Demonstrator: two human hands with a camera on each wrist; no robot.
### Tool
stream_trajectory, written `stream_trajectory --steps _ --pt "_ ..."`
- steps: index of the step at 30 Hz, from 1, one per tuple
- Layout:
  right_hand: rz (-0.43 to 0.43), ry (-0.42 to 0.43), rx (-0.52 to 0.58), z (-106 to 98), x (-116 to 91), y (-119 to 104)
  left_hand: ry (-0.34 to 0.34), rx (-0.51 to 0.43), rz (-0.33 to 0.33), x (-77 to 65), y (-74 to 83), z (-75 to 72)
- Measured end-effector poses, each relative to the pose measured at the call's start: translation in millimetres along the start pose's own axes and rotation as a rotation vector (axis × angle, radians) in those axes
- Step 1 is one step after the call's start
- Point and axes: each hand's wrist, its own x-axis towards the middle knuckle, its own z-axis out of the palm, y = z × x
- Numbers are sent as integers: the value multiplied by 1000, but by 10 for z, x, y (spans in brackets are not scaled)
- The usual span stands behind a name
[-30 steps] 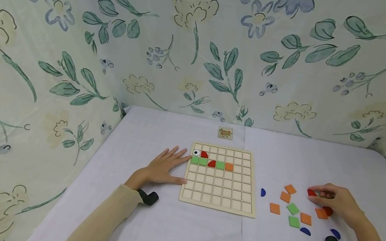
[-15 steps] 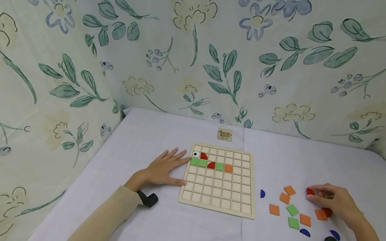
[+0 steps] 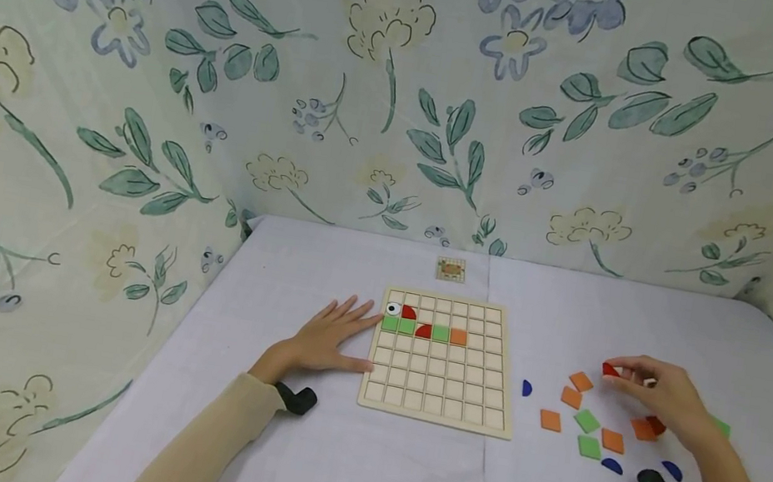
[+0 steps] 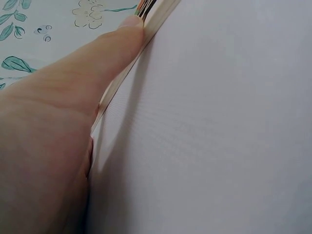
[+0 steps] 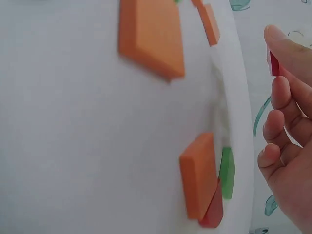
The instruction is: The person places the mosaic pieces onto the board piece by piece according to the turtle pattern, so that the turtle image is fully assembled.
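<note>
My left hand [image 3: 325, 339] lies spread with straight fingers at the left edge of a wooden grid board [image 3: 433, 379]; thumb and index fingertips touch that edge. In the left wrist view the thumb [image 4: 97, 58] presses along the board's side. Set into the board are a white eye tile [image 3: 393, 309], two red quarter-circle tiles [image 3: 424, 331], several green squares [image 3: 441, 333] and one orange square [image 3: 458, 337]. My right hand [image 3: 669, 397] pinches a red tile [image 3: 610, 370] between thumb and index finger, above the loose tiles; its shape is partly covered by the fingers.
Right of the board lie several loose orange squares [image 3: 551, 420], green squares [image 3: 589, 447] and blue half-circles [image 3: 612, 466]. An orange square [image 3: 642, 430] overlaps another red tile [image 3: 657, 425]. A small picture card [image 3: 451, 269] lies behind the board. Floral cloth hangs at the back and sides.
My right hand has lifted slightly and moved left with the red tile in its fingertips, uncovering a green tile by the wrist. The left hand and the board stay where they were.
</note>
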Motion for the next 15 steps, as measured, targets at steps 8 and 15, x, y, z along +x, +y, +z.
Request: stream_trajectory --steps 8,15 --pt "-80 27 45 163 83 -360 -6 -2 -5 -1 3 2" --pt "-77 19 128 368 186 -652 -7 -1 -6 1 -3 1"
